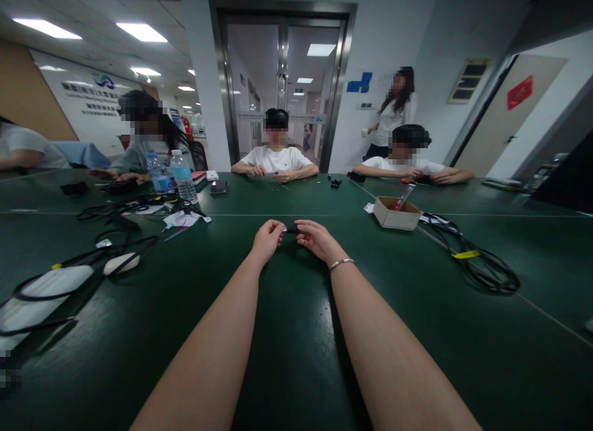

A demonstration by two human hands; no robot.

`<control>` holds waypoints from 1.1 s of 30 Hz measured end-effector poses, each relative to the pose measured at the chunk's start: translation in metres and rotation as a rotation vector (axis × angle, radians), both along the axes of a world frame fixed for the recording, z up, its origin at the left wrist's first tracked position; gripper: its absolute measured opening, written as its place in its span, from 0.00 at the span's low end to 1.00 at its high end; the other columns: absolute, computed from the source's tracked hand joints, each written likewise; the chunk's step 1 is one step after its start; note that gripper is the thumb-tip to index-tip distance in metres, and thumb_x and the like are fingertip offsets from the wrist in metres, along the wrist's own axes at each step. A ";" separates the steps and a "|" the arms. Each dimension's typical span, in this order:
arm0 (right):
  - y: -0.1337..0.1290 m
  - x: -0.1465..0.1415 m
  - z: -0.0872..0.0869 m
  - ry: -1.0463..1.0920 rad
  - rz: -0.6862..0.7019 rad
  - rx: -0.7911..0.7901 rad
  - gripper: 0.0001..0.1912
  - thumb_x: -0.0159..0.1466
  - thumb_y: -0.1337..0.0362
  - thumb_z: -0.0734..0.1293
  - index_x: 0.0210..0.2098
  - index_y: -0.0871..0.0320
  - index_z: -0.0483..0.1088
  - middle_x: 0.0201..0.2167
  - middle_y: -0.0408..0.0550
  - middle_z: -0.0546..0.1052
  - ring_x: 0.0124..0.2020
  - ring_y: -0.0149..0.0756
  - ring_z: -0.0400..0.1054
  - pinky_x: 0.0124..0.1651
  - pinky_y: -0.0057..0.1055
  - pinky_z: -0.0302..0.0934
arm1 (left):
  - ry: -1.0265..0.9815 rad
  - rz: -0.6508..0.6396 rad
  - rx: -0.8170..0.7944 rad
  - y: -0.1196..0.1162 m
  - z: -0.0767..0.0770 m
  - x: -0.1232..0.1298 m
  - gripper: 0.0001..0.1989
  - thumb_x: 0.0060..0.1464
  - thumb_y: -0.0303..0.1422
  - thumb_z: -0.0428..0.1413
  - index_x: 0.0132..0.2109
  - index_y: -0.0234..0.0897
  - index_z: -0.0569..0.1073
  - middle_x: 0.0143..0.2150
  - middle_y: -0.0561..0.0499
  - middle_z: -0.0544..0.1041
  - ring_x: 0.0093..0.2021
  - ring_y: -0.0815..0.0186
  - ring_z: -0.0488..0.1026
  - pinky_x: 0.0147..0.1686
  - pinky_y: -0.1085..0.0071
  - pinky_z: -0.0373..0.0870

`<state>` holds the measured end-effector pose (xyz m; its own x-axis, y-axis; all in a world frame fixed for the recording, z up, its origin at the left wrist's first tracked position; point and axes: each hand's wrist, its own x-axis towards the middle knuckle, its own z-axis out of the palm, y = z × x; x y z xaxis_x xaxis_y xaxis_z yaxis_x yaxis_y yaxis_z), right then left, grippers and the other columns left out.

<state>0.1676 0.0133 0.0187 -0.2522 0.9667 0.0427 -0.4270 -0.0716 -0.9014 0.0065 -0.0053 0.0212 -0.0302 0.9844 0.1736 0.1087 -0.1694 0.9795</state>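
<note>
A small black object (291,230) with a shiny metal end at its left spans the gap between my two hands, just above the green table (287,295). The fingers of my left hand (269,239) pinch the metal end. My right hand (319,241), with a silver bracelet at the wrist, has its fingers closed on the black end. The fingertips partly cover the object, and its exact kind is too small to tell.
On the left lie black cables (115,230), papers (181,219), a white power strip (46,295) and two bottles (184,178). An open box (397,218) and coiled cable (486,273) are at the right. Several people sit across the table; another stands behind.
</note>
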 end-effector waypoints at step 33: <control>-0.001 0.001 0.000 -0.046 0.052 0.019 0.08 0.56 0.76 0.71 0.37 0.64 0.74 0.26 0.46 0.73 0.23 0.26 0.67 0.29 0.21 0.67 | -0.042 -0.006 -0.020 0.011 -0.011 -0.007 0.11 0.51 0.36 0.58 0.36 0.31 0.74 0.28 0.48 0.76 0.28 0.70 0.72 0.28 0.75 0.66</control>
<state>0.1689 0.0123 0.0191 -0.3041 0.9514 0.0486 -0.3812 -0.0748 -0.9215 -0.0001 0.0058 0.0102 -0.0308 0.9878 0.1524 0.0663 -0.1501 0.9864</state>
